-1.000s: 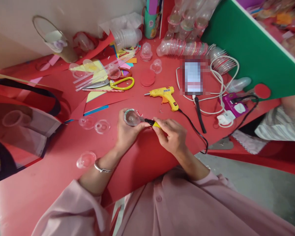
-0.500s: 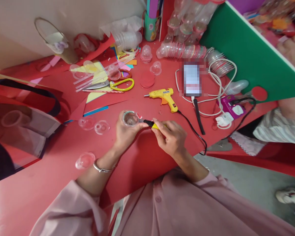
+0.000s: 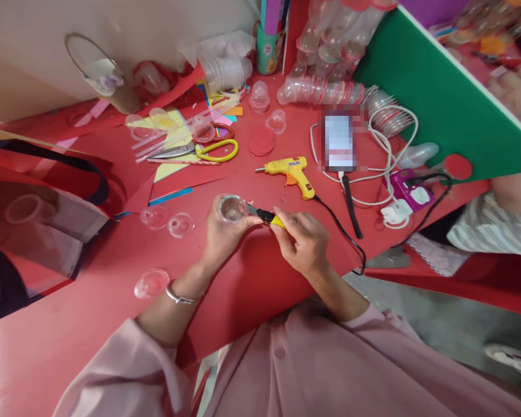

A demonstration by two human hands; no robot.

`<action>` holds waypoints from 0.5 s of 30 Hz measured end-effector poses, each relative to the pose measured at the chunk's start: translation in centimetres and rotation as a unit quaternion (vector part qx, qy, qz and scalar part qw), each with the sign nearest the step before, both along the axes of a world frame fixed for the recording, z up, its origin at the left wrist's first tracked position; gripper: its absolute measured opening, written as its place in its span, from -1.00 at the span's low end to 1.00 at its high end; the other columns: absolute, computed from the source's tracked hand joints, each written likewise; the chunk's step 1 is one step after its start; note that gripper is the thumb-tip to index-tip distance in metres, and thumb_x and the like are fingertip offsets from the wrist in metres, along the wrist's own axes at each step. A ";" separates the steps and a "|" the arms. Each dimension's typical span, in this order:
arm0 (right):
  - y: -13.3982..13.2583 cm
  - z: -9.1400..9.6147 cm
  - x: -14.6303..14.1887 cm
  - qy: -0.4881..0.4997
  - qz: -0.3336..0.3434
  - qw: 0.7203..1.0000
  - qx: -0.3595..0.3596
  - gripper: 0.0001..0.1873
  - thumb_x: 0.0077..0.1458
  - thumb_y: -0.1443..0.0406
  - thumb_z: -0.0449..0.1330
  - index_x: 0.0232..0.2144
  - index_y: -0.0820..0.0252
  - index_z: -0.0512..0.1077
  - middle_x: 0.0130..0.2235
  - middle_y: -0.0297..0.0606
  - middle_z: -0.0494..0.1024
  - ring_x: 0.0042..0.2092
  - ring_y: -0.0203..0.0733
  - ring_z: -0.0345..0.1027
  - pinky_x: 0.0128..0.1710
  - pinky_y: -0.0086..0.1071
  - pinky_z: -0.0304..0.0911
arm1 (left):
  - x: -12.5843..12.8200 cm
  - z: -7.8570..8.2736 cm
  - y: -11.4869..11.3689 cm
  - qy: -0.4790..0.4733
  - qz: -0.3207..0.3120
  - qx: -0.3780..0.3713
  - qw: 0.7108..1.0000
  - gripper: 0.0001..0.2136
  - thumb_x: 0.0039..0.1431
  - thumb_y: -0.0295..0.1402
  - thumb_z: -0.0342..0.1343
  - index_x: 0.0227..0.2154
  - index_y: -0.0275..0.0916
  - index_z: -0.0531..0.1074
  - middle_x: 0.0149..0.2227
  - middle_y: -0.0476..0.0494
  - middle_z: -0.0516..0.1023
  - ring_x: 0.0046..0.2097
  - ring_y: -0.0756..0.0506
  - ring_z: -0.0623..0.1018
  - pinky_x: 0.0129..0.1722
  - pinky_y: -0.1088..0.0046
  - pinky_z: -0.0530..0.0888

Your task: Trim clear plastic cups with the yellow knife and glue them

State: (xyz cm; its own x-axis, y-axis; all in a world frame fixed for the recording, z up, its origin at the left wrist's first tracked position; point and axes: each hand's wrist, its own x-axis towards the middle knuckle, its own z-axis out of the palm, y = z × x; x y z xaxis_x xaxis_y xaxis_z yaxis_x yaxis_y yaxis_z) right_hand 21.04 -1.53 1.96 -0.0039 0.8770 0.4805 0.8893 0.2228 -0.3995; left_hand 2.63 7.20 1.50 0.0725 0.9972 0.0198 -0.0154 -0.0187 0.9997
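**Clear cup (image 3: 233,207) in your left hand (image 3: 222,233), cutter knife (image 3: 265,216) in your right hand (image 3: 303,238)**

Your left fingers wrap the cup, its round mouth facing up, over the red counter (image 3: 113,255) in front of you. Your right hand grips the knife by its yellow and black handle, the blade pointing at the cup's right side; you can't tell exactly how deep it sits. Your left thumb lies close by the blade end.

Just beyond your hands lies a yellow glue gun (image 3: 290,171), nozzle to the left. Yellow-handled scissors (image 3: 217,150) rest farther left, partly on paper (image 3: 167,172). Two clear lids (image 3: 181,225) lie left of your left hand.
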 end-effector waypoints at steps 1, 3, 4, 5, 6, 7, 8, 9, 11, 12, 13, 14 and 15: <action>0.0 0.0 0.0 0.010 -0.002 1.000 -0.005 -0.55 0.42 0.22 0.20 0.30 0.01 0.46 -0.16 -0.22 0.70 -0.16 -0.14 0.53 -0.14 -0.27 0.33 | 0.0 0.0 0.1 0.001 -0.002 0.001 1.000 -0.34 -0.39 0.02 0.64 -0.29 -0.18 0.44 -0.40 0.04 0.57 -0.43 0.03 0.48 -0.42 0.51 0.44; 0.0 0.0 0.1 0.025 -0.004 1.000 -0.010 -0.58 0.43 0.23 0.18 0.27 0.03 0.48 -0.15 -0.21 0.71 -0.15 -0.14 0.54 -0.12 -0.27 0.35 | -0.1 -0.1 0.1 0.007 -0.005 0.001 1.000 -0.32 -0.40 0.05 0.63 -0.28 -0.17 0.44 -0.38 0.01 0.59 -0.42 0.01 0.50 -0.41 0.49 0.46; 0.0 0.0 0.2 0.030 -0.004 0.999 -0.010 -0.59 0.43 0.23 0.17 0.26 0.04 0.49 -0.14 -0.21 0.71 -0.14 -0.14 0.55 -0.11 -0.27 0.36 | -0.1 -0.1 0.2 0.009 -0.005 -0.001 1.000 -0.31 -0.41 0.06 0.63 -0.27 -0.17 0.44 -0.37 0.00 0.60 -0.42 0.00 0.51 -0.40 0.48 0.47; 0.0 0.0 0.2 0.035 -0.003 0.999 -0.010 -0.60 0.43 0.24 0.17 0.25 0.05 0.50 -0.14 -0.21 0.71 -0.14 -0.13 0.56 -0.10 -0.27 0.36 | -0.2 -0.1 0.2 0.011 -0.005 -0.003 1.000 -0.31 -0.41 0.06 0.63 -0.27 -0.16 0.44 -0.36 -0.01 0.61 -0.40 -0.01 0.53 -0.39 0.47 0.49; 0.0 0.0 0.2 0.038 -0.002 0.999 -0.011 -0.61 0.43 0.24 0.17 0.24 0.06 0.51 -0.14 -0.20 0.72 -0.14 -0.13 0.56 -0.10 -0.27 0.37 | -0.2 -0.1 0.2 0.012 -0.006 -0.007 1.000 -0.30 -0.41 0.06 0.63 -0.26 -0.16 0.44 -0.35 -0.02 0.62 -0.39 -0.02 0.55 -0.36 0.46 0.50; 0.0 0.0 0.2 0.039 -0.001 0.999 -0.011 -0.62 0.44 0.24 0.17 0.23 0.08 0.52 -0.14 -0.20 0.72 -0.14 -0.13 0.56 -0.11 -0.27 0.37 | -0.2 -0.1 0.2 0.013 -0.006 -0.010 1.000 -0.30 -0.41 0.05 0.63 -0.25 -0.16 0.44 -0.34 -0.03 0.62 -0.37 -0.03 0.56 -0.34 0.45 0.52; 0.0 0.1 0.2 0.040 0.002 0.999 -0.010 -0.63 0.44 0.24 0.17 0.21 0.10 0.52 -0.14 -0.19 0.72 -0.14 -0.13 0.57 -0.11 -0.27 0.37 | -0.2 -0.1 0.2 0.014 -0.007 -0.013 1.000 -0.31 -0.40 0.04 0.64 -0.25 -0.17 0.44 -0.34 -0.03 0.62 -0.36 -0.03 0.58 -0.33 0.45 0.52; 0.1 0.1 0.2 0.039 0.007 0.999 -0.009 -0.64 0.43 0.24 0.17 0.20 0.12 0.53 -0.14 -0.19 0.72 -0.14 -0.14 0.57 -0.12 -0.27 0.37 | -0.2 -0.1 0.2 0.013 -0.009 -0.016 1.000 -0.31 -0.40 0.03 0.64 -0.25 -0.17 0.44 -0.34 -0.03 0.62 -0.35 -0.03 0.59 -0.32 0.45 0.52; 0.2 0.2 0.2 0.035 0.020 0.999 -0.008 -0.66 0.43 0.24 0.18 0.16 0.16 0.55 -0.17 -0.19 0.73 -0.17 -0.15 0.57 -0.14 -0.28 0.36 | -0.3 0.0 0.2 0.003 -0.017 -0.024 1.000 -0.29 -0.38 0.01 0.65 -0.21 -0.18 0.43 -0.34 -0.02 0.62 -0.35 -0.03 0.60 -0.32 0.46 0.52; 0.2 0.2 0.2 0.033 0.026 0.999 -0.009 -0.67 0.43 0.24 0.19 0.15 0.17 0.56 -0.17 -0.19 0.73 -0.18 -0.15 0.56 -0.14 -0.28 0.36 | -0.3 0.0 0.2 -0.006 -0.022 -0.028 0.999 -0.28 -0.38 0.00 0.65 -0.19 -0.18 0.42 -0.33 -0.01 0.62 -0.35 -0.03 0.61 -0.32 0.46 0.52; 0.2 0.3 0.2 0.031 0.031 0.999 -0.012 -0.67 0.42 0.24 0.19 0.14 0.18 0.56 -0.17 -0.19 0.73 -0.18 -0.15 0.56 -0.15 -0.28 0.36 | -0.3 0.0 0.1 -0.012 -0.028 -0.032 0.999 -0.27 -0.38 0.00 0.65 -0.17 -0.18 0.42 -0.33 -0.01 0.61 -0.35 -0.03 0.61 -0.31 0.46 0.52; 0.2 0.3 0.3 0.030 0.034 0.999 -0.016 -0.67 0.42 0.24 0.19 0.14 0.17 0.56 -0.17 -0.20 0.73 -0.18 -0.16 0.56 -0.14 -0.29 0.36 | -0.3 0.0 0.1 -0.014 -0.034 -0.035 0.999 -0.26 -0.38 -0.01 0.65 -0.16 -0.18 0.41 -0.32 -0.01 0.62 -0.34 -0.03 0.62 -0.30 0.46 0.52; 0.2 0.3 0.3 0.030 0.035 0.999 -0.020 -0.67 0.43 0.23 0.19 0.15 0.15 0.55 -0.16 -0.20 0.73 -0.17 -0.16 0.56 -0.14 -0.29 0.36 | -0.3 0.1 0.1 -0.012 -0.037 -0.035 0.999 -0.25 -0.38 -0.01 0.65 -0.16 -0.18 0.41 -0.31 -0.01 0.62 -0.34 -0.03 0.62 -0.29 0.46 0.52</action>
